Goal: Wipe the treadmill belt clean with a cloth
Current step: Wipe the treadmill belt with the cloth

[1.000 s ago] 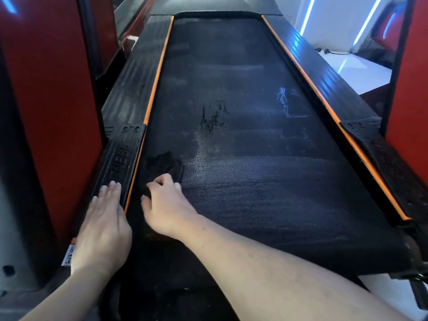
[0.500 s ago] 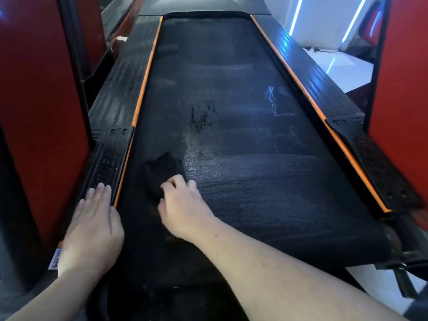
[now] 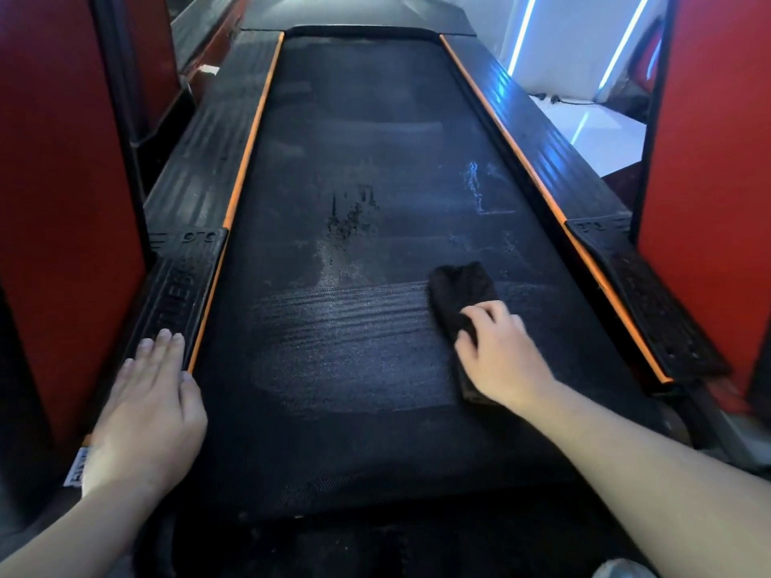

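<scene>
The black treadmill belt runs away from me between orange-edged side rails. A dark cloth lies on the belt's right half, and my right hand presses it down, fingers curled over its near part. Behind the cloth a damp streaked band crosses the belt. Farther up are a dark smudge and a whitish mark. My left hand lies flat with straight fingers on the left side rail, thumb at the belt's edge.
Red upright panels stand close on both sides. The right side rail has a textured black foot pad. A white floor with blue light strips shows at the far right. The motor cover closes the belt's far end.
My right hand has swept the cloth from the belt's left edge across to the right half, leaving a damp streak. The left hand stays on the left rail.
</scene>
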Demonstrator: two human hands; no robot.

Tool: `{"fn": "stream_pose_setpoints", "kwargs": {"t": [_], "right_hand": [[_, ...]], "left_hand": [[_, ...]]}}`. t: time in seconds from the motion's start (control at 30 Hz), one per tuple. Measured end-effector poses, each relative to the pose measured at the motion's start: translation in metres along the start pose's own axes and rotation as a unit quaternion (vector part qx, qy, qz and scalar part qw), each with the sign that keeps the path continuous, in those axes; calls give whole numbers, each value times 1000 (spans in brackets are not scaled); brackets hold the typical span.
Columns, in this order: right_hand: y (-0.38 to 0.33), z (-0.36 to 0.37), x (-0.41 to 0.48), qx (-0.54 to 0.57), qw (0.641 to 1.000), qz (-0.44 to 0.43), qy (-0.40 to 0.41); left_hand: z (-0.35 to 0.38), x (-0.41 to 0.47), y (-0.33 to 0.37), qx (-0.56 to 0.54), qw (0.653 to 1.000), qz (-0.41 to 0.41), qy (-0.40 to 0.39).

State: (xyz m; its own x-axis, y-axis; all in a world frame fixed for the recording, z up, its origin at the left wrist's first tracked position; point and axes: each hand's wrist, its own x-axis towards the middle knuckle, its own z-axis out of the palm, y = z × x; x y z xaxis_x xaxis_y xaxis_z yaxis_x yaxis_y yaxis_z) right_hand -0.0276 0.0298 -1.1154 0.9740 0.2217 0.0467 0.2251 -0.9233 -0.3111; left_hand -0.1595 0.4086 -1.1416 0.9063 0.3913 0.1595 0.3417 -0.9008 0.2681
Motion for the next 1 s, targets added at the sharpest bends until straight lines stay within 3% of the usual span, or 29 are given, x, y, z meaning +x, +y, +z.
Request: {"fn": "stream_pose_setpoints", "kwargs": {"t": [0.3, 0.4, 0.6, 0.73, 0.87, 1.0], "right_hand": [[99, -45, -2, -75, 988, 134, -1], [107, -55, 0, -84, 982, 167, -30], [105, -53, 1, -42, 987, 157, 5], [109, -47, 6, -31, 992, 121, 37], [100, -36, 22, -13, 992, 93, 78], [99, -26, 31, -29, 993, 108, 32]], "left_hand": [[6, 0, -9, 54, 998, 33, 0], [0, 1, -7, 22, 1000, 22, 1], [-10, -7, 0, -13, 1000, 11, 15], [-4, 4, 22, 76, 985, 153, -30], [15, 35, 72, 42, 988, 150, -7], [42, 42, 90, 17, 992, 106, -73]]}}
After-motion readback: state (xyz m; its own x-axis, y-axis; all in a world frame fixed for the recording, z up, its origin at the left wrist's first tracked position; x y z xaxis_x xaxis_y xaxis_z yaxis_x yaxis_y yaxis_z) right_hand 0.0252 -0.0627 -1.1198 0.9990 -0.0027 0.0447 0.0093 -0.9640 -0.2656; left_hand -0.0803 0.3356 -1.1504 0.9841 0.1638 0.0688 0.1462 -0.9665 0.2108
